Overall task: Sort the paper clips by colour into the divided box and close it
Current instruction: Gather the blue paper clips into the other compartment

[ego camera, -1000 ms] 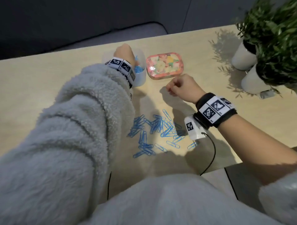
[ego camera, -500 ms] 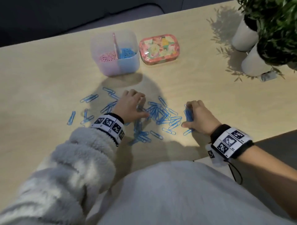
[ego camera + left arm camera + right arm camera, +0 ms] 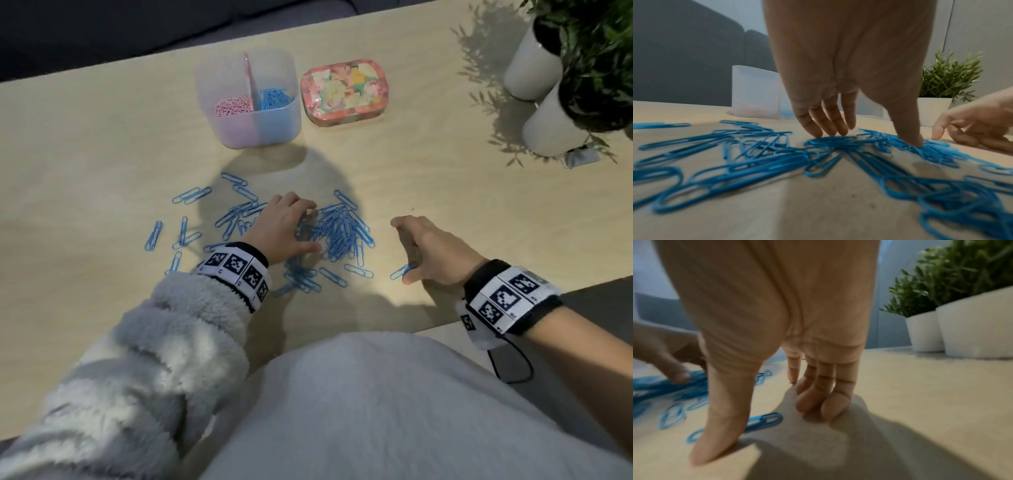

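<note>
Nearest, the right hand [image 3: 433, 253] is resting on the table, fingers loosely curled and holding nothing, with one stray clip [image 3: 401, 271] lying at its thumb. Further in, the left hand [image 3: 279, 233] is spreading its fingers [image 3: 819, 128] wide on the blue paper clips [image 3: 339, 229], so it is sitting nearer the heap. Beyond, the divided box [image 3: 250, 102] is standing open, its lid [image 3: 345, 92] just beside it.

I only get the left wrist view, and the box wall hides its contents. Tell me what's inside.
Observer: The divided box holds pink clips in its left compartment and blue clips in its right.
Operator: Now report the right hand.
Observer: The right hand holds nothing; its thumb tip rests on the table by one stray blue clip.
Operator: Say whether the box is shut.
Observer: It is open; a floral tin lies to its right, apart.
</note>
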